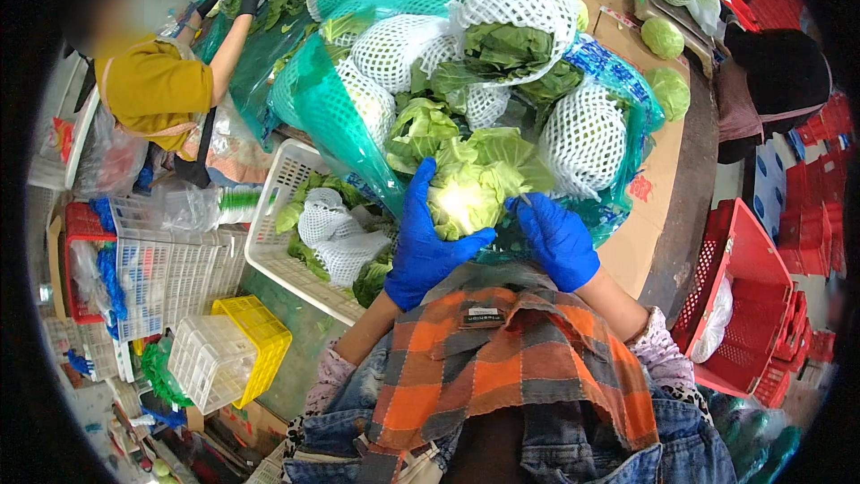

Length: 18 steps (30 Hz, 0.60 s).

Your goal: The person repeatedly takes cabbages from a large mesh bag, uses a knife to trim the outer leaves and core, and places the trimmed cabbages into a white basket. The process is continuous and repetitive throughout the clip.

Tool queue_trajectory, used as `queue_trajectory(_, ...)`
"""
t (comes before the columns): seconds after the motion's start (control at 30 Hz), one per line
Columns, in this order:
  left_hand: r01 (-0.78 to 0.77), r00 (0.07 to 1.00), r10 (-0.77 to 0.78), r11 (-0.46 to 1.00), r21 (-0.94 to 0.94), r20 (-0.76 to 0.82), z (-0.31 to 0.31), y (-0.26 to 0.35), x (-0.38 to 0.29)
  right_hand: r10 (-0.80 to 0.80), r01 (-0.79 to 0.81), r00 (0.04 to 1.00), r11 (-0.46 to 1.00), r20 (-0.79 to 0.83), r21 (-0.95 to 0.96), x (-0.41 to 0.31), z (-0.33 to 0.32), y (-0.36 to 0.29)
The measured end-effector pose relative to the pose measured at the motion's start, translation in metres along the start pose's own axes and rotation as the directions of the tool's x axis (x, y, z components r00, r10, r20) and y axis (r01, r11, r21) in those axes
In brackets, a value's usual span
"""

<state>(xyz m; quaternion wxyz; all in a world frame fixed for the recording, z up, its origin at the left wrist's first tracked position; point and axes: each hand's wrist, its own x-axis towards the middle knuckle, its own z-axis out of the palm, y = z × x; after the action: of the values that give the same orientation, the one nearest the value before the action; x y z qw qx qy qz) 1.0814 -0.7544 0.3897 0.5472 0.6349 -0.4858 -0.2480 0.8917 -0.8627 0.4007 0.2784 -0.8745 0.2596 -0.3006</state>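
A light-green cabbage [470, 195] with loose outer leaves rests in my left hand [437, 242], gloved in blue, fingers spread around its left and lower side. My right hand [554, 238], also blue-gloved, is closed at the cabbage's right side, around something thin that is mostly hidden; I cannot tell what. Beyond both hands lies an open green plastic mesh sack [336, 114] with several cabbages in white foam nets. One netted cabbage [514, 27] with dark outer leaves sits on top, and another netted cabbage [583, 138] lies at the right.
A white plastic basket [259, 242] holding leaves and foam nets stands at left. Cardboard [625, 249] covers the table at right, with bare cabbages [662, 38] farther back. A red crate [759, 329] stands lower right. One person [158, 91] works upper left; another [772, 81] is at right.
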Motion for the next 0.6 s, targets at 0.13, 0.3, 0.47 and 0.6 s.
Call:
queue_trajectory(0.13, -0.026, 0.998, 0.023, 0.998, 0.052, 0.063, 0.007, -0.025, -0.002, -0.031, 0.093, 0.979, 0.948, 0.2, -0.305, -0.005, -0.002, 0.011)
queue_trajectory(0.3, -0.062, 0.987, 0.053, 0.996, 0.056, 0.155, 0.0, -0.043, 0.007, -0.016, 0.113, 0.96, 0.936, 0.28, -0.335, 0.002, 0.005, 0.028)
queue_trajectory(0.47, -0.062, 0.976, 0.039, 0.993, 0.1, 0.215, -0.008, -0.042, 0.012, 0.064, -0.009, 0.973, 0.97, 0.224, -0.241, 0.03, 0.018, 0.061)
queue_trajectory(0.6, -0.066, 0.979, 0.054, 0.996, 0.056, 0.198, -0.008, -0.043, 0.009, 0.137, -0.131, 0.963, 0.991, 0.233, -0.042, 0.051, 0.008, 0.063)
